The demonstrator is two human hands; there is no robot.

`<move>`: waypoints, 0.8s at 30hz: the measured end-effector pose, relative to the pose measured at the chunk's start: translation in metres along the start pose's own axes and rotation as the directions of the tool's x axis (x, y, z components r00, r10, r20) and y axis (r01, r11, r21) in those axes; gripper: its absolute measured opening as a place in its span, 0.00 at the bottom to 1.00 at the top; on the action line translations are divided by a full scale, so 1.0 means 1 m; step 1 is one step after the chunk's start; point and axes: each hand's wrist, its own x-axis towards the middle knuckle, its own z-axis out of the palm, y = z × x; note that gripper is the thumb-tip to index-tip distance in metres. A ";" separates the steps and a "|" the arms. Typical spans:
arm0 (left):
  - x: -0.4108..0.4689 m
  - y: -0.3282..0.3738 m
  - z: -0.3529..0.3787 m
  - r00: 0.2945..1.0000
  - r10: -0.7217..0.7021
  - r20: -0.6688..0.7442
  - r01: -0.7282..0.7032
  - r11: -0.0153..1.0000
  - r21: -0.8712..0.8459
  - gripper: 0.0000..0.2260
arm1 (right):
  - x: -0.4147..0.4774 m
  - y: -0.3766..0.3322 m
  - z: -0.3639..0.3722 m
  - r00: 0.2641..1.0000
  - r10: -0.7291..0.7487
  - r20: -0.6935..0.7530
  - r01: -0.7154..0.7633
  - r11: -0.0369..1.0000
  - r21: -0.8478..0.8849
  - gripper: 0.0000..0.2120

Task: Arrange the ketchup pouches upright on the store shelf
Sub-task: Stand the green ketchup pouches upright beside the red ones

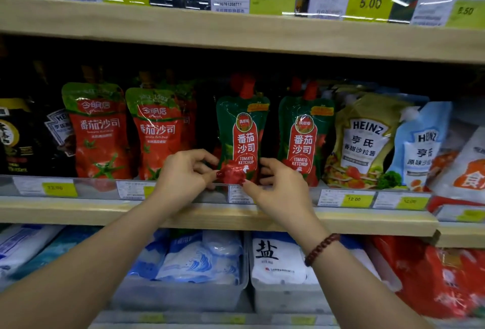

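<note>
A green and red ketchup pouch (242,134) with a red spout stands upright in the middle of the wooden store shelf (78,212). My left hand (181,176) pinches its bottom left corner and my right hand (275,187) pinches its bottom right corner. A second identical pouch (304,134) stands upright just to the right. Two red ketchup pouches with green tops (98,129) (156,132) stand upright to the left. A gap separates them from the held pouch.
Heinz salad dressing pouches (364,142) lean at the right. Dark sauce packs (15,139) fill the far left. A clear price rail (349,198) fronts the shelf. Salt bags in grey bins (275,258) sit below. Another shelf board (236,32) hangs close overhead.
</note>
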 end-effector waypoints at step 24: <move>-0.043 -0.023 -0.100 0.942 0.264 -0.205 -0.261 0.964 0.044 0.12 | -0.031 -0.077 0.043 0.974 -0.201 -0.106 0.227 0.881 0.414 0.12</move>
